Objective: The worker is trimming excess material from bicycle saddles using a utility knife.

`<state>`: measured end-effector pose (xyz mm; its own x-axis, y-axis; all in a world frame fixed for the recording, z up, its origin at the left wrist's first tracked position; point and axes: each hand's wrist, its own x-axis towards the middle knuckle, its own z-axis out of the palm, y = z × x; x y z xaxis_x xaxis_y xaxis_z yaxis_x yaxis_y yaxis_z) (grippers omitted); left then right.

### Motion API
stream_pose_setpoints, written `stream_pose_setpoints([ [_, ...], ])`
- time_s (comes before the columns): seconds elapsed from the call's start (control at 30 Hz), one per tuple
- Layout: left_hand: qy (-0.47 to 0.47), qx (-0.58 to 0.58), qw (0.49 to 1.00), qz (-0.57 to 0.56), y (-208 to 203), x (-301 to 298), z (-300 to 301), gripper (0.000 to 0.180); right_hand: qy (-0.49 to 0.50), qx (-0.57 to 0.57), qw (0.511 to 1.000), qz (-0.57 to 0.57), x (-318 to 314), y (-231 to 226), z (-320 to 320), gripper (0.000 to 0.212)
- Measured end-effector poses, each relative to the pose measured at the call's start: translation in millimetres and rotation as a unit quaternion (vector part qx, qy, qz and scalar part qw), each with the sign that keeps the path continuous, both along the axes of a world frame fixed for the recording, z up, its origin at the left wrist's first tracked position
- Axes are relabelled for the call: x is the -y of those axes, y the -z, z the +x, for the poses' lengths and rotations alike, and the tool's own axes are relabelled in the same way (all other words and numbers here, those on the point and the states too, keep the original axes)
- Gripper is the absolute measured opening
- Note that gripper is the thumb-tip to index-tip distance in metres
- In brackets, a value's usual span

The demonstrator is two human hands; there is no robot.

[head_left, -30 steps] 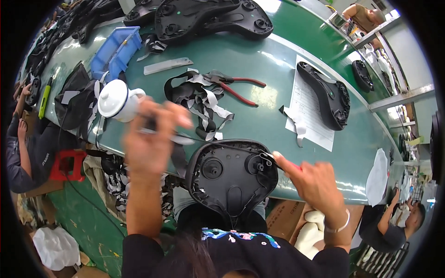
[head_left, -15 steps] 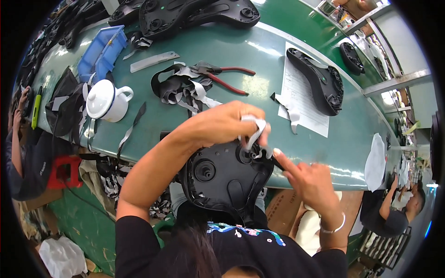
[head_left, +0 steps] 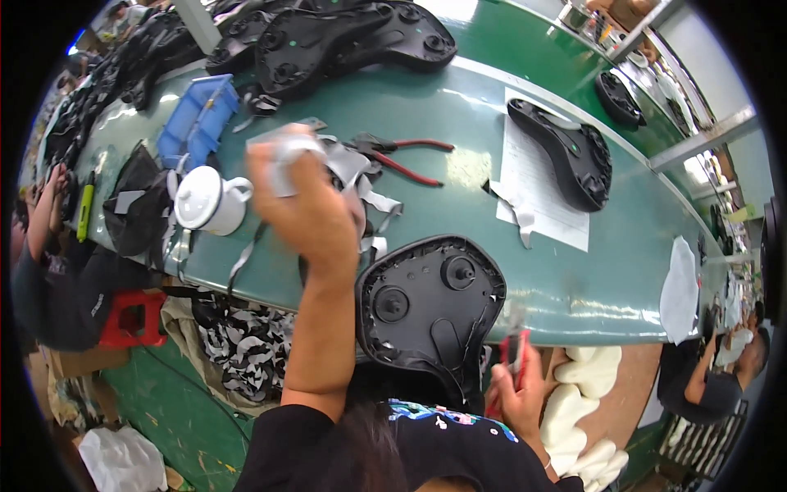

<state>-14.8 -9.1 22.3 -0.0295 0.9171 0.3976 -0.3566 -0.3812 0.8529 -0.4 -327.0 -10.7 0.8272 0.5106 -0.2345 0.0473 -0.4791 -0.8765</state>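
A black moulded shell [head_left: 426, 316], shaped like a bicycle seat with two round posts inside, rests over my lap against the table's front edge. Away from it, above the table, my left hand [head_left: 305, 201] is blurred by motion, its fingers closed around a grey-white fabric strip [head_left: 284, 170]. A heap of black and grey strips [head_left: 348, 168] lies beside that hand. To the shell's right, my right hand [head_left: 521, 394] is wrapped around a red-handled tool [head_left: 523, 354]. The tool's pale metal end points upward and is smeared, so its exact kind is unclear.
Red-handled pliers [head_left: 406, 160], a white lidded mug [head_left: 206, 201] and a blue bin [head_left: 197, 121] stand or lie on the table [head_left: 393, 217]. Another black shell [head_left: 566, 152] lies partly on a paper sheet [head_left: 545, 209]. Co-workers sit at both sides.
My left hand has moved left from the shell to the strip heap, carrying a strip. My right hand has drawn down and away from the shell with the tool.
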Motion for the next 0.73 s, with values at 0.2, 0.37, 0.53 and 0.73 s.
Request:
stream_pose_setpoints([
  [0.2,0.015,-0.429,0.881,0.198,32,-13,-23,0.064,-0.024,0.087,0.994,0.062,-57,6,52,0.074],
  [0.37,0.109,-0.638,0.734,0.206,76,-15,-35,0.093,-0.057,0.035,0.979,0.192,-112,27,123,0.066],
  [0.53,0.177,-0.608,0.760,0.147,82,-5,-53,0.057,0.096,-0.018,0.925,0.368,-173,-41,249,0.026],
  [0.73,0.437,-0.476,0.762,0.047,41,-17,-130,0.033,-0.138,0.436,0.878,0.140,-201,12,226,0.043],
])
